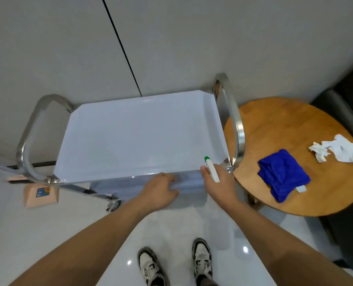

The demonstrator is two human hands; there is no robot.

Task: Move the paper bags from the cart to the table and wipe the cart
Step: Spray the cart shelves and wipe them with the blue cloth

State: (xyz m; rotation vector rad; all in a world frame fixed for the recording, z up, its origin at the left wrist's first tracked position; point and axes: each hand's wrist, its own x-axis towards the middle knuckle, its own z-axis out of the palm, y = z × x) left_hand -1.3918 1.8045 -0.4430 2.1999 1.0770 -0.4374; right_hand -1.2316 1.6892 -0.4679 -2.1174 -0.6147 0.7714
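Standing at the cart's [138,133] long near edge, we are resting our left hand [161,190] loosely curled there, while our right hand [216,182] is gripping a spray bottle [211,169]; the blue cloth [282,174] is lying on the bench [295,124] at three o'clock, nearer the right hand. Paper bags are not showing.

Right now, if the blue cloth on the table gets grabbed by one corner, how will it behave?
The blue cloth lies folded and rumpled on the round table, so it probably droops and unfolds. It looks soft and plush, likely light. It should not slide or roll.
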